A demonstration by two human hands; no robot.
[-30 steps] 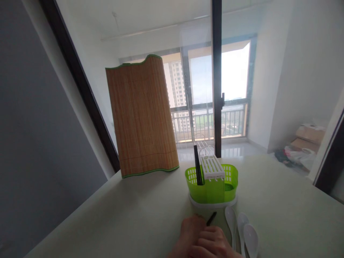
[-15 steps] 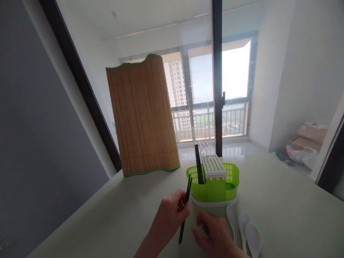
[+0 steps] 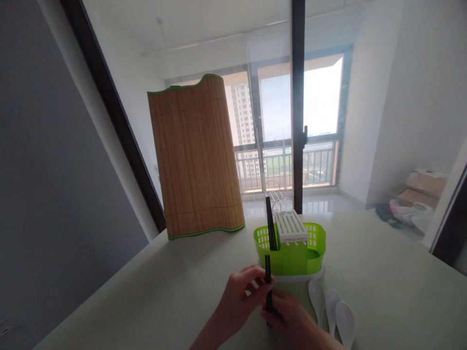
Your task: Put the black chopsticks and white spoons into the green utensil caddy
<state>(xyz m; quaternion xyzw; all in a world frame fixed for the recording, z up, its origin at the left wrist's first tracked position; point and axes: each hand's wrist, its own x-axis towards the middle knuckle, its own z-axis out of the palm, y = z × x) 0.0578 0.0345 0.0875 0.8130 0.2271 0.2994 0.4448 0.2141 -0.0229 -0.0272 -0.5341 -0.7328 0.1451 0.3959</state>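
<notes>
A pair of black chopsticks [image 3: 268,270] stands nearly upright in front of the green basket. My left hand [image 3: 245,291] pinches them near the middle between thumb and fingers. Lower down, my right hand [image 3: 288,311] is closed around the same pair. Just behind is the bright green cutlery basket [image 3: 294,257] on a white base, topped by a white slotted rack [image 3: 291,226]. More black chopsticks [image 3: 270,223] lean in its left compartment. To the right of my right hand lie three white spoons [image 3: 316,296], bowls pointing away from me.
A bamboo mat [image 3: 195,160] with green edging stands upright at the table's back left. Behind the pale table [image 3: 153,291] is a glass door with a dark frame [image 3: 298,107]. Cardboard and bags [image 3: 419,199] lie on the floor at far right.
My left hand has moved right, and the chopsticks have gone from slanted to nearly upright. My right hand, loosely curled and apart before, now grips their lower part.
</notes>
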